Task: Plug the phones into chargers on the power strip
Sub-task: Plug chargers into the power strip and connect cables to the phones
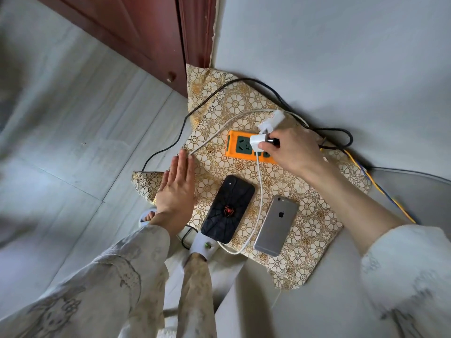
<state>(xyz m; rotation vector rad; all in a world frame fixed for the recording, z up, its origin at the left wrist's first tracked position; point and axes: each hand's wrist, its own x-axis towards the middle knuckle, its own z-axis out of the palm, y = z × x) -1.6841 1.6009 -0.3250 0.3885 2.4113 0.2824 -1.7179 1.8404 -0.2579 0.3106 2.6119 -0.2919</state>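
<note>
While left hand lies flat, right hand grips white charger at power strip.

The left hand lies flat and open, palm down, fingers straight and close together. The right hand is ahead of it, fingers curled and pinched at the tips, forearm stretched forward.
</note>
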